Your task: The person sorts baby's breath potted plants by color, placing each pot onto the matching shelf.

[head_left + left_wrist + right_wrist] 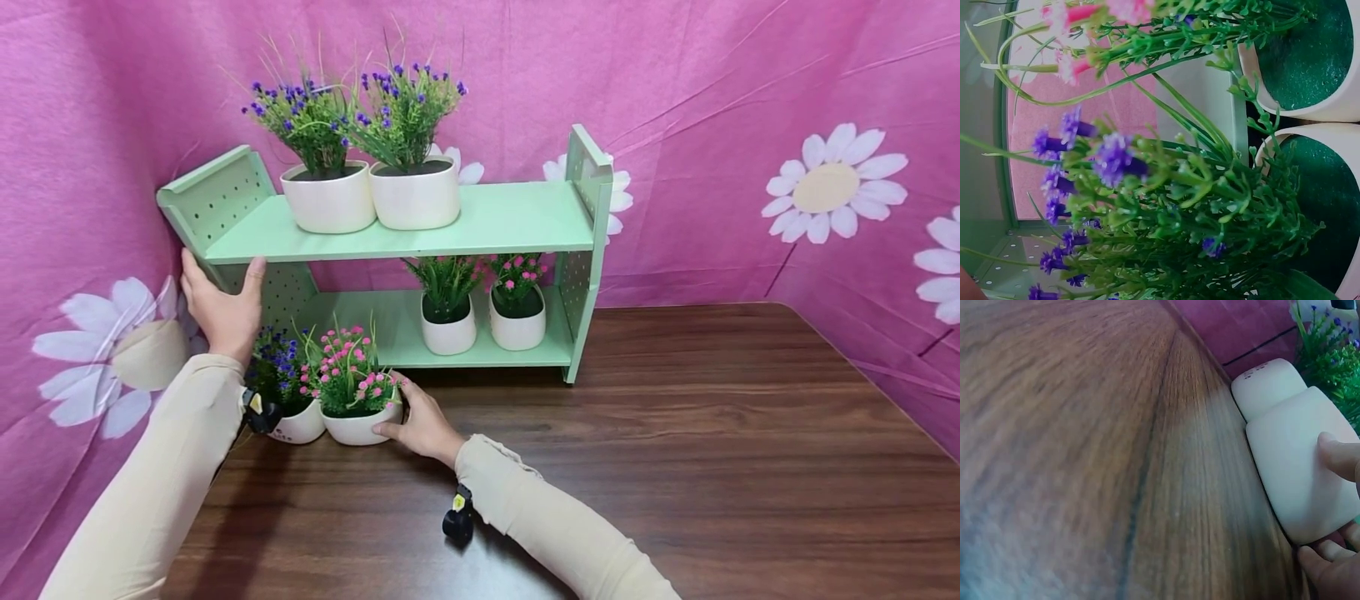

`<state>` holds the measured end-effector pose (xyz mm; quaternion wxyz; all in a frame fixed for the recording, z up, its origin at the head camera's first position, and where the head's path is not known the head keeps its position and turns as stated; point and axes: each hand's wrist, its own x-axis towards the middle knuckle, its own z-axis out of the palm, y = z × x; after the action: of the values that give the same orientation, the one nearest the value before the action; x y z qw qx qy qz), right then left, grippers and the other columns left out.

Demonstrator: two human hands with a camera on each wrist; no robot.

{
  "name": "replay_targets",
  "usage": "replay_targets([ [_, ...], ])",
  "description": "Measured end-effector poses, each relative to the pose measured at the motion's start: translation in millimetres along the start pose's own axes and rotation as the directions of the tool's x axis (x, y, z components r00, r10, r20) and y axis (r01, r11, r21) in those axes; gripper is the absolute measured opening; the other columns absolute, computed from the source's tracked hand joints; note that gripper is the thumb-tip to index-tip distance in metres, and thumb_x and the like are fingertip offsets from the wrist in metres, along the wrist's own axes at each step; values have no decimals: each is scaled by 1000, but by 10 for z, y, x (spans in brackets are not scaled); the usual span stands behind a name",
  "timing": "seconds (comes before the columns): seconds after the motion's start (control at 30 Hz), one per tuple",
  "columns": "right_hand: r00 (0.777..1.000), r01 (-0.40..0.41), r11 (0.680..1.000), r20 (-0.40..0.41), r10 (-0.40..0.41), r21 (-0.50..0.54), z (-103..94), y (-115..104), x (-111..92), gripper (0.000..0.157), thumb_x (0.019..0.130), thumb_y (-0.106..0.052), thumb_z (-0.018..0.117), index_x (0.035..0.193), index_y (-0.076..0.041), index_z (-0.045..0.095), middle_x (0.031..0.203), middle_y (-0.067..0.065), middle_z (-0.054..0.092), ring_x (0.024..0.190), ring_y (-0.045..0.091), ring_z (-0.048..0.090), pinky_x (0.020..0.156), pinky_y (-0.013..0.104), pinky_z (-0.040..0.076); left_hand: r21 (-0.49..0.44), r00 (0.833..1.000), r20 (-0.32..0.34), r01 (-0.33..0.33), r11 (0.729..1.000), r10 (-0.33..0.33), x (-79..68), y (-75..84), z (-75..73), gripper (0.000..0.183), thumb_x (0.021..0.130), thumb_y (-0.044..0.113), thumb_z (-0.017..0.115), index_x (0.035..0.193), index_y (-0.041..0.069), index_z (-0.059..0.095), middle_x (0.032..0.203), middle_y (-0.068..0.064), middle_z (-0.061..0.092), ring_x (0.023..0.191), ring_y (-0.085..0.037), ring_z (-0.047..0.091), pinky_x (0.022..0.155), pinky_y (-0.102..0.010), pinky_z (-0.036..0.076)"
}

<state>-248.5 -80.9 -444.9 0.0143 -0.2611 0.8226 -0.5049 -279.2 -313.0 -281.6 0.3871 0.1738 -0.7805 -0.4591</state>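
My left hand (223, 312) holds the left side of a light green two-tier shelf (517, 218), thumb at the inner side and fingers on the outer. My right hand (427, 425) grips the right end of a white flowerpot (362, 428) with pink flowers, its thumb (1338, 456) on the front wall. That pot stands on the table before the shelf. Touching its left side is another white flowerpot (300, 427) with purple flowers (1113, 159), partly behind my left forearm.
Two white pots with purple flowers (333, 200) stand side by side on the upper tier. Two smaller pots with pink flowers (517, 321) are on the lower tier, toward its right end. Pink cloth (697, 83) with daisies surrounds the brown wooden table (712, 450).
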Motion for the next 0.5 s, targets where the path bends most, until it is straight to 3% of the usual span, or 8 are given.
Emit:
replay_targets([
  [0.33, 1000, -2, 987, -27, 6, 163, 32, 7, -23, 83, 73, -10, 83, 143, -1, 39, 142, 13, 47, 125, 24, 51, 94, 25, 48, -5, 1000, 7, 8, 1000, -8, 13, -22, 4, 96, 83, 52, 67, 155, 19, 13, 159, -3, 15, 144, -12, 14, 113, -19, 9],
  [0.5, 999, 15, 984, -50, -6, 177, 23, 6, -71, 82, 72, -7, 84, 141, 0, 41, 141, 15, 47, 125, 25, 50, 90, 23, 49, 0, 1000, 1, -5, 1000, 5, 11, -30, 0, 97, 82, 53, 67, 155, 18, 14, 159, -3, 16, 144, -12, 16, 112, -19, 10],
])
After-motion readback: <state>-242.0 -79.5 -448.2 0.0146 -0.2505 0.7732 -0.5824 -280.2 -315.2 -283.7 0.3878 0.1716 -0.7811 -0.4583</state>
